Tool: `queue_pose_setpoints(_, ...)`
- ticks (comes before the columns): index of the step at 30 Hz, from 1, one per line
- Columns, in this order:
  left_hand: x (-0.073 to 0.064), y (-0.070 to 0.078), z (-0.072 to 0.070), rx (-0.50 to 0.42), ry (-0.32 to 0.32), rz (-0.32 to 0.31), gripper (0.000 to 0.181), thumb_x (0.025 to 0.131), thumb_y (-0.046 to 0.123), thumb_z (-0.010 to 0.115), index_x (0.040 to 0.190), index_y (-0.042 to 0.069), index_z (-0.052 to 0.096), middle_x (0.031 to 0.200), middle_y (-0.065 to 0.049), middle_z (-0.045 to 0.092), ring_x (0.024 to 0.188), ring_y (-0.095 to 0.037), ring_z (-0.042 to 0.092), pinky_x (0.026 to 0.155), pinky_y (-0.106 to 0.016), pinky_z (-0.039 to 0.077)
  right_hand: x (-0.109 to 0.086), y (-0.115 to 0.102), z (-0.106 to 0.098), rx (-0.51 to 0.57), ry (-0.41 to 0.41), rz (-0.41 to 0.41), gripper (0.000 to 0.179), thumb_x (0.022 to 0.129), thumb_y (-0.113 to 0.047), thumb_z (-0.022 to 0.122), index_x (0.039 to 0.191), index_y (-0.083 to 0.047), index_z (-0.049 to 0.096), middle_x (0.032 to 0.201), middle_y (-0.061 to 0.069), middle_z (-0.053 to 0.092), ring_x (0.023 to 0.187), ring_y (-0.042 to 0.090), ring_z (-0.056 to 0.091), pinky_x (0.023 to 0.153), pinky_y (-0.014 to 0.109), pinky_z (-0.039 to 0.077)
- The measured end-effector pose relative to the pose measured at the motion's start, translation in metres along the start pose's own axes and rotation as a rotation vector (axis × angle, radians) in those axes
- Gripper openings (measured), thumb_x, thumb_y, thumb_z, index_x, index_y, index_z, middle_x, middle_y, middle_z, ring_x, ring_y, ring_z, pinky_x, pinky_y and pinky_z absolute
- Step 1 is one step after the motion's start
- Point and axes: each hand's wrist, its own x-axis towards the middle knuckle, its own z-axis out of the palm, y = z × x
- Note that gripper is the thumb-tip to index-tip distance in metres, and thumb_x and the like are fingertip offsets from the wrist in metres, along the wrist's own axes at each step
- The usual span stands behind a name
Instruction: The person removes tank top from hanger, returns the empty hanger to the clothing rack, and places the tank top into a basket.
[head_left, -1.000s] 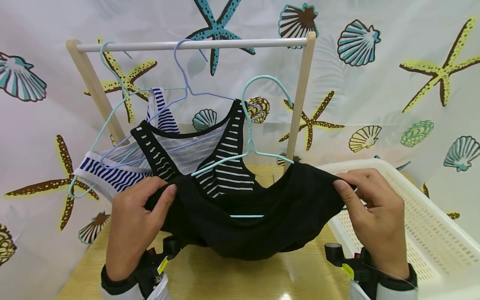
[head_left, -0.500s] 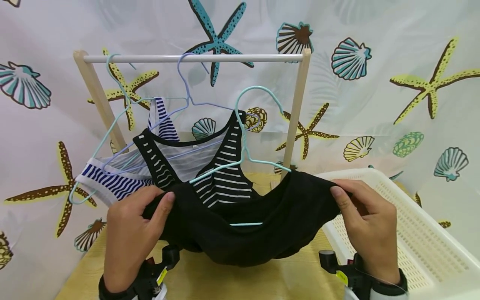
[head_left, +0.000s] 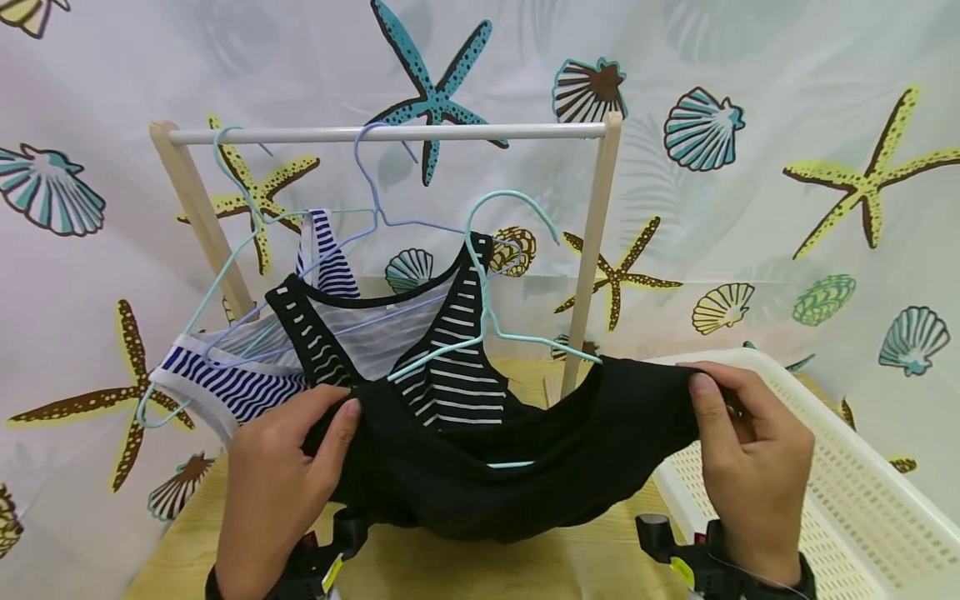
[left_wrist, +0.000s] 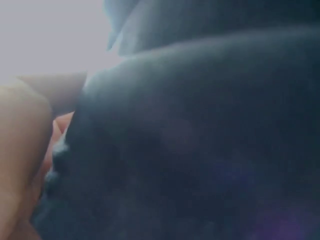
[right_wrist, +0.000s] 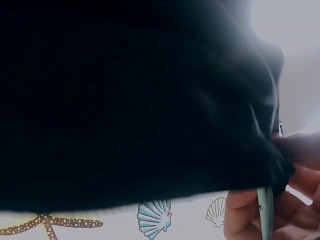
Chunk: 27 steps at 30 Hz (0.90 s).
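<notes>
A: Take the black top (head_left: 487, 504) as the clock's centre in the head view. Where is it?

B: Above the table (head_left: 555, 571), draped on the mint hanger (head_left: 486, 308), with the left hand (head_left: 288, 475) at nine and the right hand (head_left: 753, 467) at three

A: What are the hands doing?

B: Each pinches an edge of the cloth between thumb and fingers, spreading it sideways. The right wrist view shows a pale bar (right_wrist: 265, 215) by the fingers, probably the hanger's end; I can't tell if they grip that too

A: And the hook (head_left: 510, 193)?

B: At twelve, free, well below the rail (head_left: 487, 132)

A: So what might go wrong?

B: I'd worry about a strap sliding off. Tug one edge harder than the other and the hanger could tip, since neither hand holds its neck

A: Anything nearby to catch on?

B: The striped top (head_left: 461, 383) at eleven lies right behind the hanger, so pushing forward could tangle the two. The blue-striped top (head_left: 225, 379) at ten is further off. At three, the basket (head_left: 862, 500) sits near the right hand, so a wide swing might knock it
</notes>
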Motion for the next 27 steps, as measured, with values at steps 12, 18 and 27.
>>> queue_pose_setpoints(12, -0.0006, 0.0031, -0.0061, -0.087, 0.108, -0.085, 0.016, 0.085, 0.004, 0.072, 0.101, 0.003, 0.074, 0.099, -0.011, 0.072, 0.090, -0.030, 0.069, 0.088, -0.004, 0.034, 0.0029, -0.0012, 0.0019, 0.053, 0.074, 0.085, 0.014, 0.093, -0.002, 0.060, 0.102, 0.004, 0.069, 0.100, 0.010, 0.065, 0.084, 0.016, 0.061, 0.078, 0.016, 0.050)
queue_pose_setpoints(18, -0.0021, 0.0017, -0.0070, -0.104, 0.137, -0.107, 0.015, 0.084, 0.003, 0.073, 0.099, 0.002, 0.074, 0.098, -0.014, 0.072, 0.090, -0.032, 0.069, 0.087, -0.004, 0.035, 0.0048, 0.0019, 0.0002, -0.029, 0.120, 0.156, 0.015, 0.094, -0.011, 0.062, 0.101, -0.002, 0.071, 0.097, 0.005, 0.066, 0.083, 0.015, 0.061, 0.076, 0.014, 0.049)
queue_pose_setpoints(27, -0.0018, 0.0008, -0.0059, -0.098, 0.149, -0.105, 0.016, 0.083, 0.002, 0.073, 0.099, 0.002, 0.075, 0.097, -0.013, 0.072, 0.089, -0.033, 0.068, 0.086, -0.006, 0.036, 0.0056, 0.0039, -0.0030, -0.058, -0.006, 0.154, 0.017, 0.094, -0.009, 0.062, 0.108, -0.007, 0.071, 0.102, 0.001, 0.067, 0.091, 0.013, 0.059, 0.077, 0.014, 0.045)
